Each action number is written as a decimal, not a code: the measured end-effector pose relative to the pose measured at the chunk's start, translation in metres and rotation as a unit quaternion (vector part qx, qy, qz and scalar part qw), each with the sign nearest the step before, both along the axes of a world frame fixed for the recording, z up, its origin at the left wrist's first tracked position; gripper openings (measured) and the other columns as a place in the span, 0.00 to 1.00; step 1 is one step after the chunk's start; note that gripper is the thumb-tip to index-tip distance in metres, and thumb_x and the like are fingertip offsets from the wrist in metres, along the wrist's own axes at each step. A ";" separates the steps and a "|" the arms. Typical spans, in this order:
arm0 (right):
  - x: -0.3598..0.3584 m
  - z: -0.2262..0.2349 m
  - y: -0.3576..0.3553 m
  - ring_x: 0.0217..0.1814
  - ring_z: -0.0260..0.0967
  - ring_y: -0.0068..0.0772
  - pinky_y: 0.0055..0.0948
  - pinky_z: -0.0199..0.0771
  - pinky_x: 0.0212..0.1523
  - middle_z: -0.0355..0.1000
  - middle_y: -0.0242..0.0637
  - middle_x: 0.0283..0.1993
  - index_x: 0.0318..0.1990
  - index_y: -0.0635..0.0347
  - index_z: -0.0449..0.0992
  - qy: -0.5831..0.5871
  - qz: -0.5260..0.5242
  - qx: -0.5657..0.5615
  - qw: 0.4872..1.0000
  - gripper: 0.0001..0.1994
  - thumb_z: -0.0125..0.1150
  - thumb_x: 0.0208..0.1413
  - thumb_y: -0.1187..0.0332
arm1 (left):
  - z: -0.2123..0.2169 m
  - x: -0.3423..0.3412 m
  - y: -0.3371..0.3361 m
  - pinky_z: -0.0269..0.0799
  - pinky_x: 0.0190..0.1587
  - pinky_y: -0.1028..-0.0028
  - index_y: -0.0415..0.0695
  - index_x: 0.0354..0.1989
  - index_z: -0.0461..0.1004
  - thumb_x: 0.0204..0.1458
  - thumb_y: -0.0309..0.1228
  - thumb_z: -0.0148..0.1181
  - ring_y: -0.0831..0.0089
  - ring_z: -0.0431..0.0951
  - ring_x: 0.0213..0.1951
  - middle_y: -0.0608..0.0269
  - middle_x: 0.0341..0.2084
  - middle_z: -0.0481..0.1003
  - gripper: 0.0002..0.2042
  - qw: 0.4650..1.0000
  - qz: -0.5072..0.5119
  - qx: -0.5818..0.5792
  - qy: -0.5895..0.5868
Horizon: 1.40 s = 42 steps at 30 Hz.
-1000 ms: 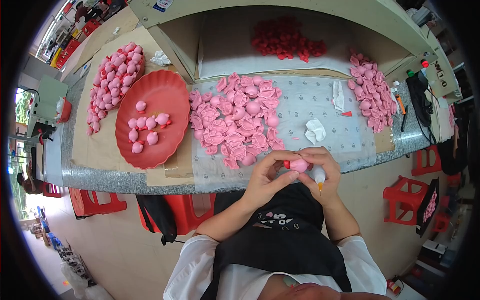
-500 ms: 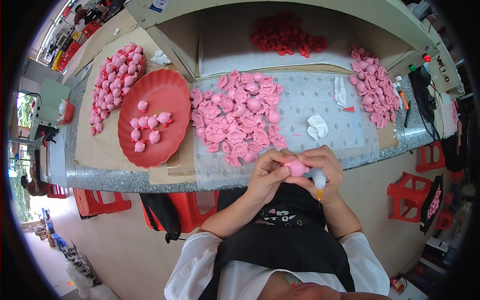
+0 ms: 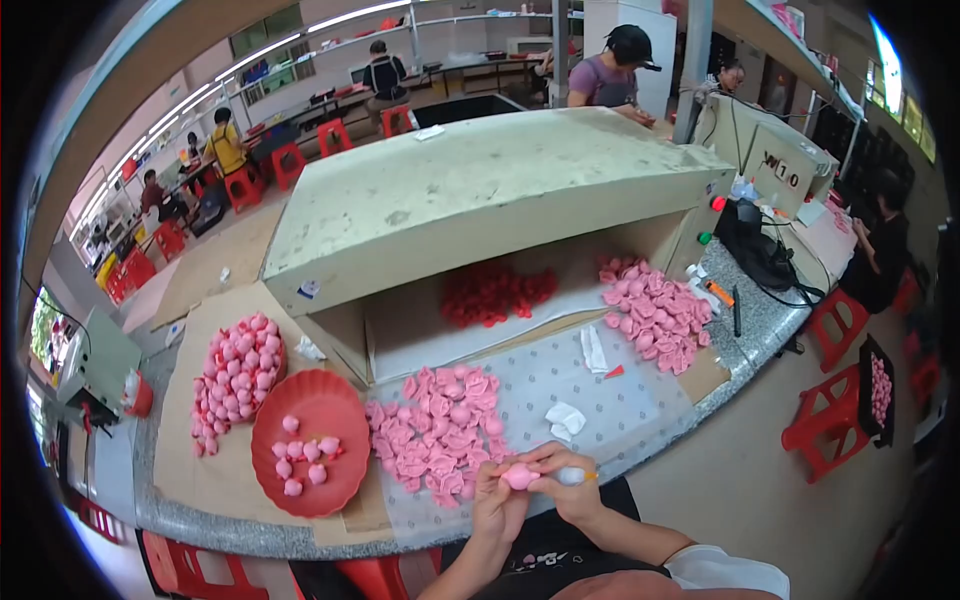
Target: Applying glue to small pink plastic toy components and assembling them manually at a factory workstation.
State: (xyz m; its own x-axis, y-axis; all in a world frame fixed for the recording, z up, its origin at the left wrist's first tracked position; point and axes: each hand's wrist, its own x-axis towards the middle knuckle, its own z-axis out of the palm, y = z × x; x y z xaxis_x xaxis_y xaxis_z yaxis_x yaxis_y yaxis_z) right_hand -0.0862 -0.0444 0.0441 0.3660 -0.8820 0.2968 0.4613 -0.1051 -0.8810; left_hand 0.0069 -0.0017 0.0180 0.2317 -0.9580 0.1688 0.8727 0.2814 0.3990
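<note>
My left hand (image 3: 497, 505) and my right hand (image 3: 562, 494) meet just in front of the table's near edge, both closed around one small pink rounded piece (image 3: 520, 476). My right hand also grips a small white tube with an orange tip (image 3: 577, 477). Just beyond my hands lies a heap of flat pink pieces (image 3: 440, 432) on a grey mat (image 3: 600, 390). To the left a red plate (image 3: 318, 465) holds several finished pink balls.
A pile of pink balls (image 3: 235, 375) lies left of the plate. A big open-fronted beige box (image 3: 480, 195) holds red pieces (image 3: 495, 292). More pink pieces (image 3: 655, 310) lie at right. White scraps (image 3: 565, 418) sit on the mat. People sit at far tables; red stools (image 3: 825, 420) stand right.
The camera has tipped up, so the room beyond the box now shows. My hands stay together on the pink piece near the table edge.
</note>
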 end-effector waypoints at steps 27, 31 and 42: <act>-0.017 -0.002 -0.026 0.37 0.65 0.29 0.25 0.63 0.40 0.68 0.39 0.29 0.25 0.65 0.72 -0.043 -0.036 0.006 0.998 0.06 0.60 0.35 0.80 | 0.016 -0.005 -0.024 0.59 0.46 0.70 0.44 0.35 0.62 0.43 0.28 0.54 0.70 0.66 0.40 0.59 0.34 0.68 0.11 0.988 0.025 0.065 -0.140; -0.024 0.000 -0.033 0.36 0.66 0.30 0.25 0.64 0.39 0.68 0.39 0.29 0.24 0.65 0.72 -0.004 -0.002 -0.047 0.999 0.06 0.60 0.34 0.80 | 0.013 0.013 -0.018 0.58 0.47 0.69 0.41 0.36 0.61 0.35 0.23 0.61 0.69 0.64 0.45 0.54 0.38 0.66 0.19 0.934 0.016 0.095 -0.344; -0.021 -0.006 -0.034 0.35 0.65 0.29 0.24 0.63 0.38 0.68 0.38 0.29 0.23 0.64 0.71 0.048 0.014 -0.038 0.998 0.06 0.61 0.33 0.79 | 0.025 0.030 -0.023 0.50 0.51 0.64 0.41 0.35 0.66 0.29 0.34 0.65 0.62 0.66 0.44 0.53 0.39 0.67 0.22 0.719 0.163 0.037 -0.674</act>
State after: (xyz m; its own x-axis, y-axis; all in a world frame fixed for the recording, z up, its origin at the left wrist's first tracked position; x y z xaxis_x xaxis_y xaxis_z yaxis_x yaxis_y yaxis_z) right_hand -0.1072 -0.0783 0.0383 0.4211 -0.8468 0.3248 0.3784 -0.1614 -0.9115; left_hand 0.0370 -0.0249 0.0426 0.1200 -0.9080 0.4014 -0.4302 0.3169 0.8453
